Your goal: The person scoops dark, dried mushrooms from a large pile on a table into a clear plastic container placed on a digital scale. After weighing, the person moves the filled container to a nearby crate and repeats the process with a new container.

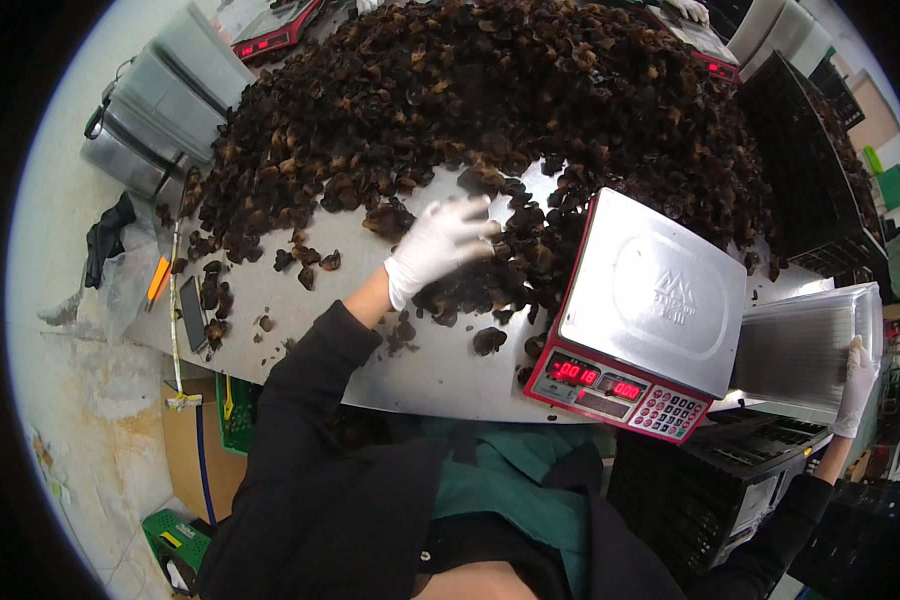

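Observation:
My left hand (450, 244), in a white glove, hangs over the steel table (427, 375) at the near edge of a big heap of dark brown wood ear mushrooms (450, 97). Its fingers are spread and slightly blurred, and I see nothing held in them. Under and beside it lie loose mushrooms (465, 289). At far right my right hand (859, 382), gloved too, grips the outer edge of a stack of clear plastic trays (795, 349). Between the hands sits a red digital scale (652, 292) with a steel platform and lit display.
A black plastic crate (802, 165) stands right of the heap; more black crates (690, 487) are below the scale. Stacked plastic containers (172, 90), a phone (193, 313) and an orange cutter (157, 281) are at left. Two other scales (270, 34) stand farther back; a gloved co-worker's hand (690, 9) is top right.

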### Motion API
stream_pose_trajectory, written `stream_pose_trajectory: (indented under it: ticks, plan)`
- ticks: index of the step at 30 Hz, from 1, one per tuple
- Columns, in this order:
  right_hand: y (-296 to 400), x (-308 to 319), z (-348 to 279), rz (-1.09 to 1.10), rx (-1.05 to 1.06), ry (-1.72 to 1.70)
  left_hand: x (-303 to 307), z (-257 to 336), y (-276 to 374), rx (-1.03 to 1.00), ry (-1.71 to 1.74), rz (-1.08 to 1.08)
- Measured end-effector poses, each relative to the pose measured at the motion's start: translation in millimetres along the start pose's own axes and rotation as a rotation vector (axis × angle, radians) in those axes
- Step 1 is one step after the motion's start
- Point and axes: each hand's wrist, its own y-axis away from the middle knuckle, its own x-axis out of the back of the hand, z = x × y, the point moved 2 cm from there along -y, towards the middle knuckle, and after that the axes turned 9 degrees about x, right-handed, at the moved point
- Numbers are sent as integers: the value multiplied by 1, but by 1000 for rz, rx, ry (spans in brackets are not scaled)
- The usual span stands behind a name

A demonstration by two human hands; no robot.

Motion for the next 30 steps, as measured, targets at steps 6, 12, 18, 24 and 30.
stream_pose_trajectory:
  ticks: [6,12,18,24,30]
  plan:
    - [-3,-1,-10,-8,11,13,19,-109,-85,217,6,432]
    - [0,-6,-21,20,0,31,-8,-167,-112,537,-97,89]
    - [0,-7,-18,47,67,30,43,-128,-60,407,715,400]
    - [1,-14,-8,168,184,13,112,-64,80,518,1115,115]
    - [-7,-5,4,74,26,18,147,-79,197,860,223,-444]
